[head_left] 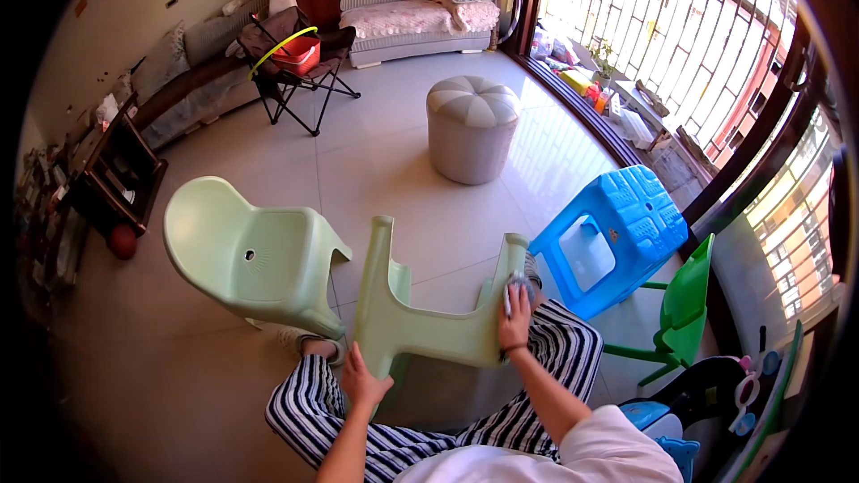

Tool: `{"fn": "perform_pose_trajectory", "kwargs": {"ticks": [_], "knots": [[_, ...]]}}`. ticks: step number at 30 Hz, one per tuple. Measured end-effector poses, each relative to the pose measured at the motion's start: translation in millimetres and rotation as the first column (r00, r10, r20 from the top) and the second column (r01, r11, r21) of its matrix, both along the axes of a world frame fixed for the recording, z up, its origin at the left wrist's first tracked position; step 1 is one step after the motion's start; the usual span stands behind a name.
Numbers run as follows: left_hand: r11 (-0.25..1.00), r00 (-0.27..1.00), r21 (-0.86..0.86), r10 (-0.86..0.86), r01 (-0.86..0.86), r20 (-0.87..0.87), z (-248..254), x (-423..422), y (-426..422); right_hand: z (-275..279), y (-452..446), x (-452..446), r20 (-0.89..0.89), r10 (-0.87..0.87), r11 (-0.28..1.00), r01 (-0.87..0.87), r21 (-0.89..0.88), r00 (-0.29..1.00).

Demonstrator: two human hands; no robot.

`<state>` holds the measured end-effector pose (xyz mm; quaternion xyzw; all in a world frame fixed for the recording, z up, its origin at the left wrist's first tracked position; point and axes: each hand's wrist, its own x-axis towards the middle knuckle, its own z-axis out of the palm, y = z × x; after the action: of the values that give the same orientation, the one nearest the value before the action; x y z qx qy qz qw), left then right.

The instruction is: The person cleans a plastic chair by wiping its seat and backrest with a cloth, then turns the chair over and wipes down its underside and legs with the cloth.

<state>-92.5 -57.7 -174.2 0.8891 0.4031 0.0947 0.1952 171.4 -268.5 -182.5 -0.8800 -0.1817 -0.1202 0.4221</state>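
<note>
A pale green plastic piece of furniture (438, 331) with legs pointing away lies across my lap, between my knees. My left hand (362, 380) rests on its near left edge, with the thumb and fingers around the rim. On its right leg, my right hand (514, 317) presses a greyish cloth (517, 289) against the surface, fingers bent over it. Close by on the left stands a pale green plastic chair (259, 246) with a rounded back and a small hole in the seat.
A blue stool (617, 233) and a green chair (684, 313) stand to the right. Ahead are a round pouf (472, 130), a folding chair (291, 72) holding a red basket (297, 55), and a sofa (416, 13). A dark wooden stool (116, 170) lies at left.
</note>
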Motion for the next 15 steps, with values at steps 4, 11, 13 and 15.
{"fn": "perform_pose_trajectory", "kwargs": {"ticks": [4,11,13,15], "knots": [[1.000,0.999,-0.007,-0.015,0.016,0.029,2.1,-0.5,-0.6,3.7,-28.7,-116.9,-0.108,0.033,0.996,-0.041,-0.075,0.994],[1.000,0.999,0.003,-0.016,0.016,0.047,0.4,-2.1,-0.3,15.9,1.4,-50.9,0.086,0.018,0.969,0.004,-0.247,0.996],[1.000,0.999,0.011,-0.015,0.015,0.041,0.4,-1.7,1.2,16.4,15.3,11.4,0.170,0.051,0.973,-0.010,-0.231,0.984],[0.999,0.999,0.031,-0.025,0.023,0.045,-3.1,-2.5,1.5,12.9,24.1,61.7,0.161,0.063,0.984,-0.034,-0.176,0.985]]}}
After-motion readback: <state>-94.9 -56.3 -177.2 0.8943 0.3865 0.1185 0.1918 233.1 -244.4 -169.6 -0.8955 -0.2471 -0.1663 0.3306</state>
